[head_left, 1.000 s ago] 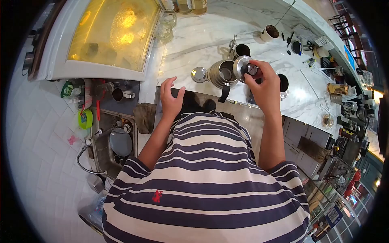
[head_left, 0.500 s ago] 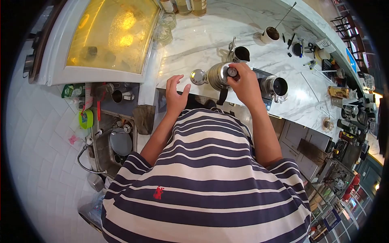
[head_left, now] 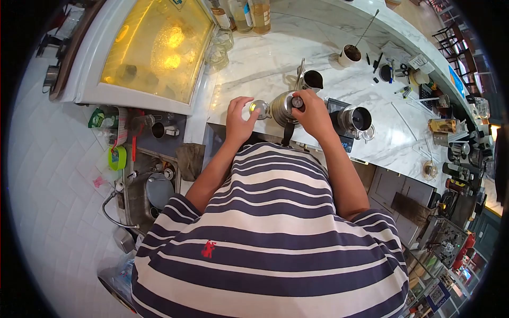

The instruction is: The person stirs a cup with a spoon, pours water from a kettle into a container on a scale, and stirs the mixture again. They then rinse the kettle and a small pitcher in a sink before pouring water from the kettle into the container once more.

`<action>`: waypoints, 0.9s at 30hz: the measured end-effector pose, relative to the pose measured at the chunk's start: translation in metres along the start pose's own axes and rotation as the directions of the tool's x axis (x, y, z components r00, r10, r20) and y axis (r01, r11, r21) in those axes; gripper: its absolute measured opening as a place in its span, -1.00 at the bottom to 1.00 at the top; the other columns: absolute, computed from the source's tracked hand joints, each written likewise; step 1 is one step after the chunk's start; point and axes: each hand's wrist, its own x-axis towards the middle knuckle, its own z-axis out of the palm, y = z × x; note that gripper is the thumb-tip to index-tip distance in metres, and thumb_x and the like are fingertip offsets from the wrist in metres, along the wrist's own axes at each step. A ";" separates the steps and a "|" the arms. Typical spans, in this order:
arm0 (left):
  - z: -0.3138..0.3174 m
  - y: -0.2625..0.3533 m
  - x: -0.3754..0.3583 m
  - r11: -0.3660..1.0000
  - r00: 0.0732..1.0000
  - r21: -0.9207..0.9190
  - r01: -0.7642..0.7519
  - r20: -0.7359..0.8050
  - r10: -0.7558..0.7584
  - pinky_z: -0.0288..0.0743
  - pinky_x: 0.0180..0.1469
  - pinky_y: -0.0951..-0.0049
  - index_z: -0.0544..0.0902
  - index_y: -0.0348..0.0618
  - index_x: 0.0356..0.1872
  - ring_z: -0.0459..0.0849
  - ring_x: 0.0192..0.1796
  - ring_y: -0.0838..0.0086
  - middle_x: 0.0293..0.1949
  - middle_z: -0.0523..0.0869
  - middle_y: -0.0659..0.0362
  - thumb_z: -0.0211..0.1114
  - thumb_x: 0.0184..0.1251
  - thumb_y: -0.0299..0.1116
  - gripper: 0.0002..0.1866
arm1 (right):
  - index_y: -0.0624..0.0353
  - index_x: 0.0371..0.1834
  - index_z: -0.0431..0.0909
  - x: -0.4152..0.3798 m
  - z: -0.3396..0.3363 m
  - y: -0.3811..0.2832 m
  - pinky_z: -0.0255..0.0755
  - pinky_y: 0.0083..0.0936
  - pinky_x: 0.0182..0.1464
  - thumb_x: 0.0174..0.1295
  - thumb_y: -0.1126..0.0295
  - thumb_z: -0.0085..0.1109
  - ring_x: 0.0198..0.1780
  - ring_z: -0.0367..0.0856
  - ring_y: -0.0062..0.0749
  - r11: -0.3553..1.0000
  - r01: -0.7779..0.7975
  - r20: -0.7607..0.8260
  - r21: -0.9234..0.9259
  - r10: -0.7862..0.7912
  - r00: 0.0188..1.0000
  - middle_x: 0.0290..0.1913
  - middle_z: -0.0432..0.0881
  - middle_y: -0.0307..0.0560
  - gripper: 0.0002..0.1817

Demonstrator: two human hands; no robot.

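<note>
Shifted left over the kettle (head_left: pixel 278 109), our right hand (head_left: pixel 315 116) pinches its lid knob (head_left: pixel 297 102), our empty, half-open left hand (head_left: pixel 240 121) just left of the round vessel (head_left: pixel 262 108).

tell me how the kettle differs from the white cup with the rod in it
The kettle is silvery metal; the white cup isn't. The kettle looks larger than the cup. The right hand is on the kettle's lid, while no hand touches the cup, whose open top shows dark contents and a thin rod. Both stand on the marble counter.
</note>
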 end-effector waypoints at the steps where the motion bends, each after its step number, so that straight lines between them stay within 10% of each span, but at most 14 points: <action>1: 0.004 0.002 0.004 1.000 0.999 -0.001 0.001 0.038 0.000 0.56 0.29 0.19 0.73 -0.13 0.15 0.68 0.22 0.13 0.17 0.68 0.00 0.54 0.32 -0.32 -0.60 | 0.29 0.09 0.67 0.000 0.001 0.002 0.61 -0.12 0.02 0.15 0.54 0.42 -0.04 0.73 0.18 1.000 0.015 -0.007 -0.001 -0.015 1.000 0.00 0.69 0.20 -0.60; 5: 0.018 0.013 0.022 0.999 0.981 0.033 -0.006 0.194 0.000 0.60 0.24 0.30 0.73 -0.16 0.19 0.72 0.12 0.24 0.06 0.75 0.05 0.51 0.40 -0.27 -0.61 | 0.26 0.08 0.67 0.002 0.003 0.008 0.60 -0.15 -0.02 0.16 0.52 0.43 -0.08 0.72 0.16 0.998 0.065 -0.024 -0.023 -0.066 0.998 -0.06 0.68 0.17 -0.62; 11: 0.052 -0.006 0.038 0.864 0.851 -0.317 0.392 0.482 -0.210 0.60 0.10 0.45 0.74 -0.21 0.16 0.74 0.02 0.50 -0.02 0.81 0.15 0.43 0.56 -0.21 -0.66 | 0.22 0.07 0.68 0.003 0.001 0.008 0.59 -0.13 -0.01 0.16 0.49 0.48 -0.07 0.72 0.15 0.996 0.087 -0.018 -0.015 -0.088 0.996 -0.06 0.67 0.15 -0.62; 18: 0.051 -0.003 0.048 0.858 0.808 -0.264 0.442 0.531 -0.253 0.60 0.04 0.49 0.76 -0.19 0.16 0.71 -0.07 0.57 -0.07 0.81 0.19 0.44 0.56 -0.19 -0.66 | 0.13 0.23 0.65 -0.005 0.002 0.016 0.59 -0.24 -0.04 0.19 0.45 0.53 -0.08 0.70 -0.04 0.994 0.076 0.016 0.084 -0.078 0.997 -0.02 0.64 0.06 -0.50; 24: 0.046 0.003 0.050 0.867 0.804 -0.236 0.439 0.533 -0.262 0.61 0.05 0.46 0.76 -0.16 0.18 0.72 -0.05 0.54 -0.06 0.81 0.17 0.45 0.55 -0.18 -0.65 | 0.06 0.31 0.67 -0.020 0.018 0.047 0.61 -0.28 0.22 0.25 0.44 0.50 0.28 0.63 -0.08 0.996 0.085 -0.245 0.032 -0.075 0.967 0.24 0.63 0.03 -0.48; 27: 0.048 0.001 0.050 0.856 0.803 -0.255 0.449 0.535 -0.262 0.62 0.06 0.45 0.76 -0.16 0.18 0.73 -0.04 0.52 -0.05 0.81 0.16 0.44 0.54 -0.18 -0.65 | 0.08 0.38 0.65 -0.027 0.024 0.057 0.54 -0.31 0.34 0.32 0.39 0.49 0.37 0.61 -0.20 0.860 -0.179 -0.089 0.478 0.251 0.964 0.32 0.64 0.00 -0.47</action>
